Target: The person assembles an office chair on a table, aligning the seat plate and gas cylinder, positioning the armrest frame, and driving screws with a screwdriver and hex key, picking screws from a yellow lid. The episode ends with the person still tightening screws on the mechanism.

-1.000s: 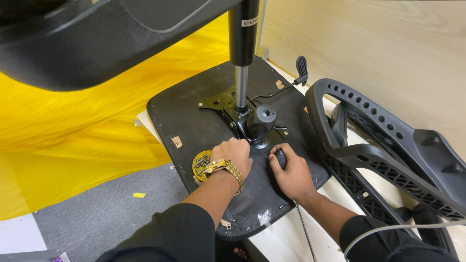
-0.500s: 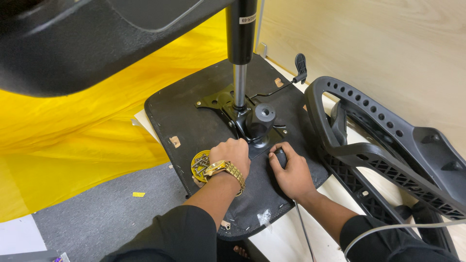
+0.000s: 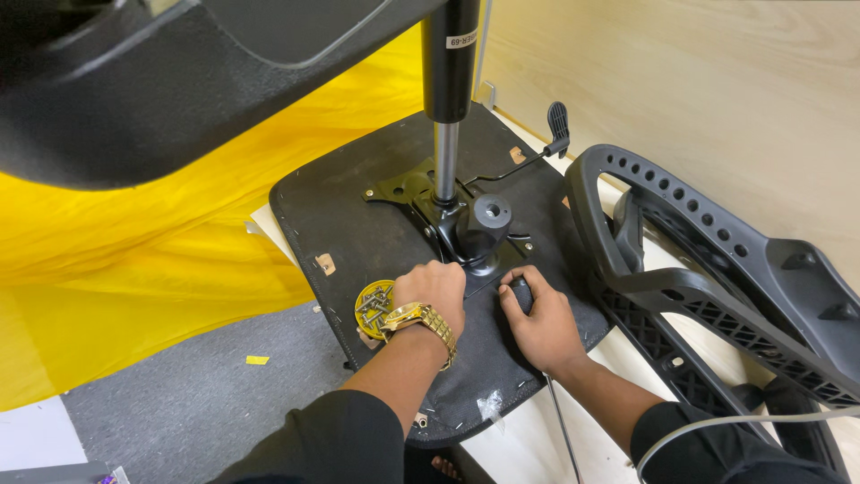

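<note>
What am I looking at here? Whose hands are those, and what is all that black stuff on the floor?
The camera sits on a person's head and looks down at their own two hands. On the floor lies an upside-down chair seat, black, with a metal plate and a shiny pole sticking up from it. The left hand, wearing a gold watch, rests by the plate. The right hand wraps around a small black tool handle. A yellow dish of screws sits beside the left wrist. The curvy black frame on the right is another chair part.

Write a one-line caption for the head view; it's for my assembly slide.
Both hands, left hand and right hand, rest on an upturned chair seat beside its metal mechanism.
</note>
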